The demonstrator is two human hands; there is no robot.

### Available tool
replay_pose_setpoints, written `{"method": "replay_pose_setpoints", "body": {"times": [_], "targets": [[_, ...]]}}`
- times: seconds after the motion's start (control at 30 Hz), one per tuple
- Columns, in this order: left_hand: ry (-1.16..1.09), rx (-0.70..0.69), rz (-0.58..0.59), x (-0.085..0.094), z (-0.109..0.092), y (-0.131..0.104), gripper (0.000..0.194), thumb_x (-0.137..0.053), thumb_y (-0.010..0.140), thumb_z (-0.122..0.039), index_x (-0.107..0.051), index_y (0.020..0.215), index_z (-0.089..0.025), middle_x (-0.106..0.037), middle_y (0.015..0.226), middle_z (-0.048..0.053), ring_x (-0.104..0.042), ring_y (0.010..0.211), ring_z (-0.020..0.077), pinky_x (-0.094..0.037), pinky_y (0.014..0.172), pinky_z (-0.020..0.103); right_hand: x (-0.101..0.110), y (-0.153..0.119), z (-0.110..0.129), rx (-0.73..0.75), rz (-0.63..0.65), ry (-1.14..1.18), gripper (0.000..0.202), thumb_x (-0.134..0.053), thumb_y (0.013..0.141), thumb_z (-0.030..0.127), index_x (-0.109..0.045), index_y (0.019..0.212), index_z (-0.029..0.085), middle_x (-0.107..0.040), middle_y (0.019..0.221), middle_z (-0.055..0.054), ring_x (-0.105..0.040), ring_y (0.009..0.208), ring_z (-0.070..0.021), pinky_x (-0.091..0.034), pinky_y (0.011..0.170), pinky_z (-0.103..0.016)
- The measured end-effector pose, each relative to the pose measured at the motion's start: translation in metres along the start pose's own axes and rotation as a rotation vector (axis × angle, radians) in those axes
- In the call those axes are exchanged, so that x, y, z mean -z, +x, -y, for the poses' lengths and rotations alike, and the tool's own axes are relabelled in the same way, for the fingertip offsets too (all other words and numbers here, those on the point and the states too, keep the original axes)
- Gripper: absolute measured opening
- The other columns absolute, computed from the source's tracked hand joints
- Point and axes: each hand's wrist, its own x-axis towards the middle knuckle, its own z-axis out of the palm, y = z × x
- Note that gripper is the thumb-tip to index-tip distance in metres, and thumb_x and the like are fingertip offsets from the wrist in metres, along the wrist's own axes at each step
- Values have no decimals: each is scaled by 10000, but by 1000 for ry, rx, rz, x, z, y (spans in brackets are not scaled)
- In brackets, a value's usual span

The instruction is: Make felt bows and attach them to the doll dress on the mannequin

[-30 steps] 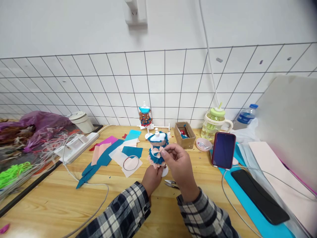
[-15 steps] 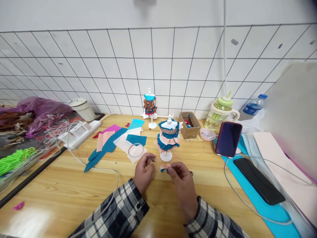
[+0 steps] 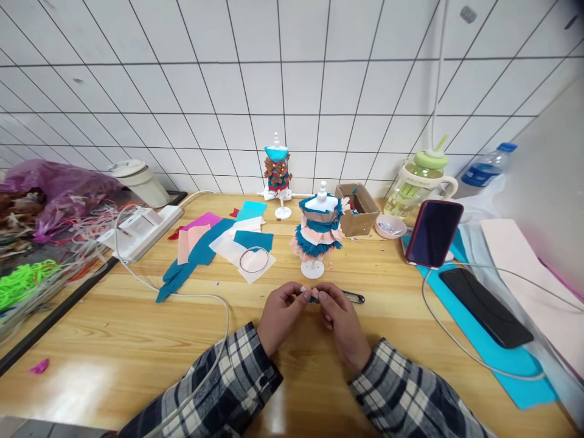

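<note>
Between my fingertips is a small piece of pink and blue crepe paper (image 3: pixel 314 293), mostly covered by the fingers. My left hand (image 3: pixel 283 311) pinches its left end. My right hand (image 3: pixel 341 322) pinches the other end. Just beyond stands a small white mannequin (image 3: pixel 316 226) in a ruffled blue and pink paper dress, upright on a round white base. A dark-handled tool (image 3: pixel 354 297), perhaps scissors, lies on the table, partly hidden behind my right hand.
Left of the mannequin lie blue crepe paper (image 3: pixel 201 255), pink sheets and a thin ring (image 3: pixel 254 260). A second dressed mannequin (image 3: pixel 277 176) stands by the wall. Rightward are a cardboard box (image 3: pixel 360 213), a pink dish (image 3: pixel 391 227), a jug (image 3: pixel 417 182) and phones (image 3: pixel 433 234). A cable crosses my left sleeve.
My left hand has moved right and closed on the paper piece, which only my right hand held before. The view has tilted down, and more of the dark-handled tool shows.
</note>
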Motion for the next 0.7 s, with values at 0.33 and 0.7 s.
{"method": "replay_pose_setpoints", "body": {"times": [0.33,0.7], "targets": [[-24,42,172,3,-2,1,339,-602,767,-472,-617,703,-140,-618,672,18,-535,660,142,-423,643,242,15,10,6,87,69,-301,222,-642,730,401,-623,696,183,-583,649,16,-438,571,-113,-344,537,-239],[61,18,136,6,-2,3,353,-543,817,-470,-649,872,-138,-656,845,59,-569,811,188,-445,740,278,18,12,10,134,10,-385,207,-620,756,395,-631,732,191,-625,705,-2,-509,634,-141,-395,595,-266]]}}
